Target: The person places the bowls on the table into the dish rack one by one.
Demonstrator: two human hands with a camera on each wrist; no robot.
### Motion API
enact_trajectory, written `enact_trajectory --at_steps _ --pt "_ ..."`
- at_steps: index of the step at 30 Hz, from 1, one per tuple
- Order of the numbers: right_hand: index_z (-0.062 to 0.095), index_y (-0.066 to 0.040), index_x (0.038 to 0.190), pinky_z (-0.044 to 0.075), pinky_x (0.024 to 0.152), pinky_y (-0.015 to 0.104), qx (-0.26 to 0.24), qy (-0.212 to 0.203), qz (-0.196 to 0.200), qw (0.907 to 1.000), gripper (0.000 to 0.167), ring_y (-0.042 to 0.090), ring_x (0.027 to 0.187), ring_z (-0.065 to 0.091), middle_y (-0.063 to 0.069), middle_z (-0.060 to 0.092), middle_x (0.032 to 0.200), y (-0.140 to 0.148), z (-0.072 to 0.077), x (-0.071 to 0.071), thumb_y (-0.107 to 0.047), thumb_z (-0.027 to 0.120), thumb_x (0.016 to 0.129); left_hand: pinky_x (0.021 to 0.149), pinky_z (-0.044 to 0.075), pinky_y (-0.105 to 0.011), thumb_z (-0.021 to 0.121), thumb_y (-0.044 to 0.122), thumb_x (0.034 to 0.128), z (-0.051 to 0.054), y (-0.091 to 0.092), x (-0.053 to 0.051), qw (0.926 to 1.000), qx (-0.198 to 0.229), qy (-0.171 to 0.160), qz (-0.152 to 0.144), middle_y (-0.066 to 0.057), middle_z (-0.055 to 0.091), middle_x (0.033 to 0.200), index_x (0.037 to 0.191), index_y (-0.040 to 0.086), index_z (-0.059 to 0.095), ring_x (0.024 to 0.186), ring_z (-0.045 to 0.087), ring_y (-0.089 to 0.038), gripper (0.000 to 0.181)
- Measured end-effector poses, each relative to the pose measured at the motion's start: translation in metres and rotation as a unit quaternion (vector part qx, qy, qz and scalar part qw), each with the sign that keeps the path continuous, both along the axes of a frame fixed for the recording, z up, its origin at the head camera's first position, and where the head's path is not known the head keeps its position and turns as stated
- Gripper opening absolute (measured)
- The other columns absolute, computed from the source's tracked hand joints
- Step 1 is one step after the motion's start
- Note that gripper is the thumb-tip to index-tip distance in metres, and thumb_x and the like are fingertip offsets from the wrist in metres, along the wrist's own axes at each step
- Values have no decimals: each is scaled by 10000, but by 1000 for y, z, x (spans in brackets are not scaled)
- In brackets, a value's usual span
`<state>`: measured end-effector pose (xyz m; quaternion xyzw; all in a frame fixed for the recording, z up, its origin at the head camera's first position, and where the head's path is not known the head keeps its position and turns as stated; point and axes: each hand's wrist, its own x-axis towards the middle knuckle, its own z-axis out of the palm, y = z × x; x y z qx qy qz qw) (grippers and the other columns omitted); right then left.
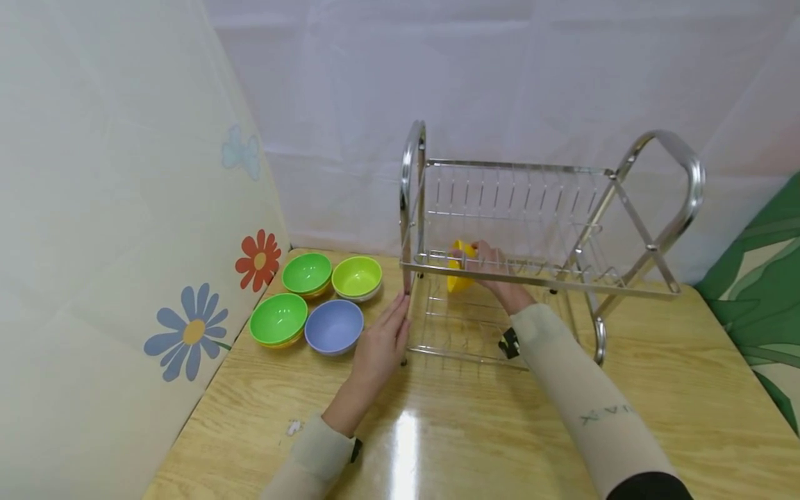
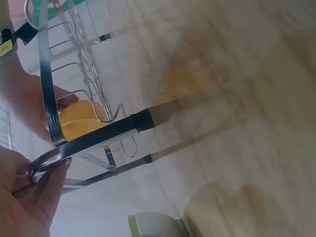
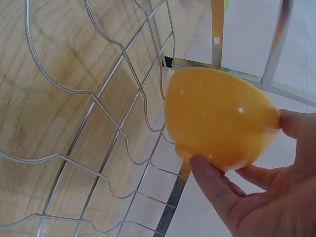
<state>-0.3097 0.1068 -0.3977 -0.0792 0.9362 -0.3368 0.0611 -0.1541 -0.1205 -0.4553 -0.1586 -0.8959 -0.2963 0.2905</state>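
Observation:
A two-tier metal dish rack [image 1: 544, 279] stands on the table. My left hand [image 1: 378, 344] holds the rack's left side frame near its lower part; the left wrist view shows fingers and thumb on the curved metal bar [image 2: 98, 140]. Under the upper tier, my right hand [image 1: 496, 269] grips a yellow bowl [image 3: 217, 118] tilted on its side, near the left end of the lower tier. Thumb and fingers pinch the bowl by its rim and base in the right wrist view. The upper tier's wires partly cover this bowl and hand in the head view.
Left of the rack sit two green bowls [image 1: 278, 319] stacked on yellow-orange ones, a lime bowl [image 1: 357, 276] on a pale one, and a blue bowl [image 1: 334, 328]. White cloth [image 1: 350, 104] hangs behind, and a flowered panel [image 1: 112, 243] borders the left.

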Motion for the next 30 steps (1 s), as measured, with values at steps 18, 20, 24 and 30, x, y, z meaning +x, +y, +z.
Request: enact_trajectory --at_steps 18,20,24,30 --pt "492 51 1363 514 793 445 492 -61 35 9988 729 339 888 562 238 604 1109 -19 -12 -8 -559 517 966 918 563 -379 722 30 916 1 4 -1 9999 77 80 -69 -139 603 1407 1376 28 614 1211 635 -296 472" --pt "467 50 1392 526 839 463 416 -207 -5 9989 766 356 939 583 253 609 1160 -23 -8 -3 -580 525 961 903 571 -379 723 34 917 2 4 0 9999 91 60 -53 -128 598 1415 1378 32 614 1208 636 -298 473" --pt "444 49 1409 527 868 460 371 -408 -96 9984 771 350 976 588 235 608 1163 -32 5 10 -579 519 969 887 578 -378 714 53 930 3 4 1 9999 106 -63 -22 -95 579 1441 1390 46 607 1214 629 -295 472" --pt "427 84 1412 515 915 475 337 -688 -89 9970 775 362 1021 584 264 597 1194 -37 28 25 -555 524 984 886 580 -380 673 104 970 4 2 1 9999 84 -75 -2 -86 576 1447 1398 52 601 1218 626 -292 437"
